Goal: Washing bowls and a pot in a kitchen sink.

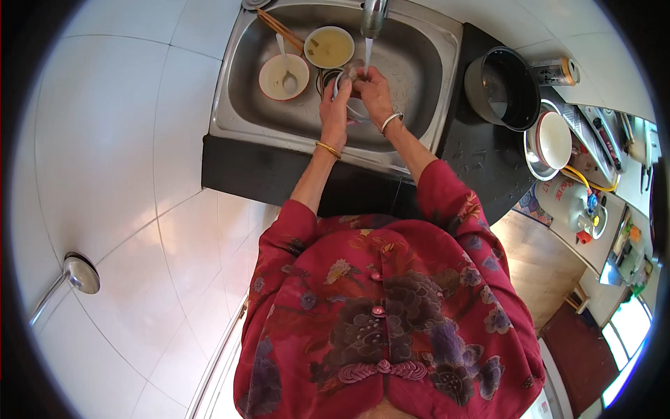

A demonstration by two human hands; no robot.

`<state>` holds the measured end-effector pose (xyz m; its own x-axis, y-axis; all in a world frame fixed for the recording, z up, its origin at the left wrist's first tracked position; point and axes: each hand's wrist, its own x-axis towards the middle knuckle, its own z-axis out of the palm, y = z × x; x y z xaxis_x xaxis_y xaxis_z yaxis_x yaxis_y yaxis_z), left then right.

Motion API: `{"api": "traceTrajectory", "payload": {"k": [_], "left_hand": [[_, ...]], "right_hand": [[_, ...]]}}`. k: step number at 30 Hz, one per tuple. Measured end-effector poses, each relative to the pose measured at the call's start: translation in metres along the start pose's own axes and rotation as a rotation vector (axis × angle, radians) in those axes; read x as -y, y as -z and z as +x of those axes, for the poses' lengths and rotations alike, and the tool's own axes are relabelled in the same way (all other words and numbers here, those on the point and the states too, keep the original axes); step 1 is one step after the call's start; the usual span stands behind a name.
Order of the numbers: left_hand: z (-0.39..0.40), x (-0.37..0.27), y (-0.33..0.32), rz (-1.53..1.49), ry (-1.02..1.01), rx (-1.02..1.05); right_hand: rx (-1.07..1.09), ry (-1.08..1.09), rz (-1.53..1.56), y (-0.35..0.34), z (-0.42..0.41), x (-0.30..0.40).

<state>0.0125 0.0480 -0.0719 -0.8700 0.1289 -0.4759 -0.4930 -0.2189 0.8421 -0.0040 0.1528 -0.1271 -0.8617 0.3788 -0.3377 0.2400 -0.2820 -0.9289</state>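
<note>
Over the stainless steel sink (413,112), my left hand (335,107) holds a white bowl (358,109) by its rim. My right hand (376,94) is at the bowl's opening under the stream from the faucet (373,18), its fingers on something greyish that I cannot make out. Left of the hands sits a red-rimmed white bowl (272,78) with a spoon (289,81) in it. A bowl of yellowish liquid (330,47) stands behind it, with wooden chopsticks (280,29) lying close by. Part of the held bowl is hidden by my hands.
On the black countertop to the right stand a dark pot (473,91), a can (555,72) and a white bowl (555,140) in a metal basin (531,152). A gas cylinder (562,201) is farther right. Tiled wall (104,131) borders the sink's left side.
</note>
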Motion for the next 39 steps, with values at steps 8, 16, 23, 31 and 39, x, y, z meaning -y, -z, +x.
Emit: {"api": "traceTrajectory", "payload": {"k": [8, 16, 23, 31, 39], "left_hand": [[0.020, 0.000, 0.014, 0.082, -0.124, -0.026], [0.003, -0.001, 0.002, 0.095, 0.018, -0.005], [0.017, 0.004, 0.013, 0.243, 0.158, 0.087], [0.010, -0.026, -0.005, 0.291, 0.084, 0.249], [0.038, -0.016, -0.012, 0.192, -0.335, -0.083]], "right_hand": [[0.647, 0.105, -0.760, 0.007, -0.030, 0.040], [0.577, 0.566, -1.441, 0.066, 0.004, 0.073], [0.353, 0.187, -0.746, 0.053, 0.000, 0.084], [0.382, 0.796, -1.374, 0.040, 0.007, 0.087], [0.162, 0.059, -0.803, 0.043, 0.006, 0.057]]}}
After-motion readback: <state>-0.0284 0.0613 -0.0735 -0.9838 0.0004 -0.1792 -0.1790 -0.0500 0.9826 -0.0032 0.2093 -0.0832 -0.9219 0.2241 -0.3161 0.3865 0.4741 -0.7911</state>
